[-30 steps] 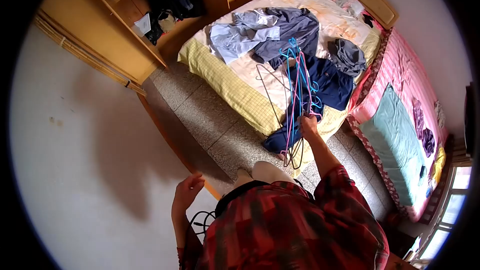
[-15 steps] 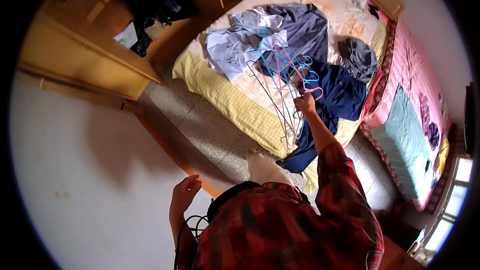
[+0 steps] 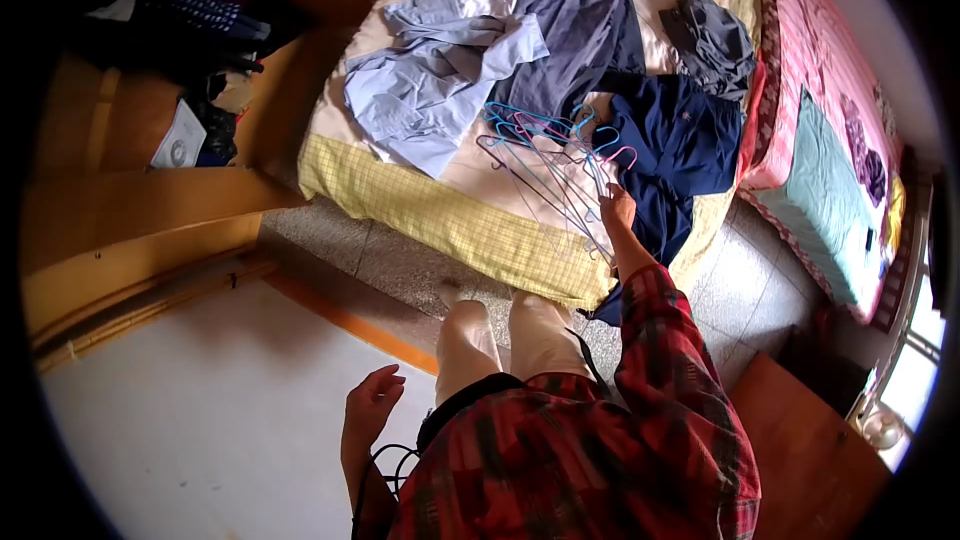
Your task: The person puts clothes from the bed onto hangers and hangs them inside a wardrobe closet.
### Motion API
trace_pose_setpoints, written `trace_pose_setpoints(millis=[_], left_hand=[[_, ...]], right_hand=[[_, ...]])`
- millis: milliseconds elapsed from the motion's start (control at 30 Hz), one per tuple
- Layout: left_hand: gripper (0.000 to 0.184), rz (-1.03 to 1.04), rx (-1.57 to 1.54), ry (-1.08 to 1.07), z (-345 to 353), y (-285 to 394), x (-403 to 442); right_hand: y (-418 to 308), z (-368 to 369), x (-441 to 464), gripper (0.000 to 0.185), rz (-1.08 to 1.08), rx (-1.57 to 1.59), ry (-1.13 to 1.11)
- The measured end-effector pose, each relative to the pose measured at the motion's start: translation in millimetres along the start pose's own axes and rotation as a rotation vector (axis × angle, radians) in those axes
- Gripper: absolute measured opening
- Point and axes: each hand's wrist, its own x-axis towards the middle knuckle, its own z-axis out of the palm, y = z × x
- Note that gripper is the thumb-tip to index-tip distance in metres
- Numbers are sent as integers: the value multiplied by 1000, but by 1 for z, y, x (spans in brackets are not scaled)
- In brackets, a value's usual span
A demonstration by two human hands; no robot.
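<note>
My right hand [image 3: 618, 208] is closed around one end of a bunch of thin clothes hangers [image 3: 560, 152], in blue, pink and dark colours, over the near part of the bed. Beyond the bunch lie a pale blue-grey shirt [image 3: 430, 80] and a dark grey garment [image 3: 575, 30]. Navy clothing [image 3: 675, 135] is spread right beside this hand, and a crumpled dark grey garment [image 3: 708, 40] rests farther back. My left hand [image 3: 372, 405] hangs low at my side, fingers apart and loosely bent, with nothing in it.
The bed [image 3: 450, 225] has a yellow checked edge. At left, an open wooden wardrobe [image 3: 150, 230] holds dark clothes and a white box [image 3: 180, 138]. A pink-covered bed [image 3: 785, 175] with a teal cloth [image 3: 825, 205] stands at right, near a brown wooden surface [image 3: 800, 450].
The hangers have come down lower and flatter over the bed, closer to me, with my right hand still gripping them. My view has shifted; both my legs now show. My left hand stays low.
</note>
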Motion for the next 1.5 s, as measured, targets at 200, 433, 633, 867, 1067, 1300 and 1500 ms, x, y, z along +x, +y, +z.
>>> trace_pose_setpoints(millis=[200,433,633,867,1067,1300,1500], left_hand=[[34,83,113,-131,-44,12,48],[34,331,119,-211,-131,20,92],[35,491,84,-257,-188,52,100],[36,467,97,-275,-218,42,119],[34,350,128,-141,-239,19,134],[33,225,231,-43,-256,51,151],[33,170,235,-55,-256,88,187]], right_hand=[[-23,-14,-23,20,96,147,153],[-104,-67,-122,24,-128,412,78],[-191,-71,-207,11,-204,951,4],[-274,-17,-158,23,-13,957,16],[-291,-1,-71,22,106,1303,-205],[-292,23,11,23,221,1406,-88],[-264,21,63,25,152,1270,221]])
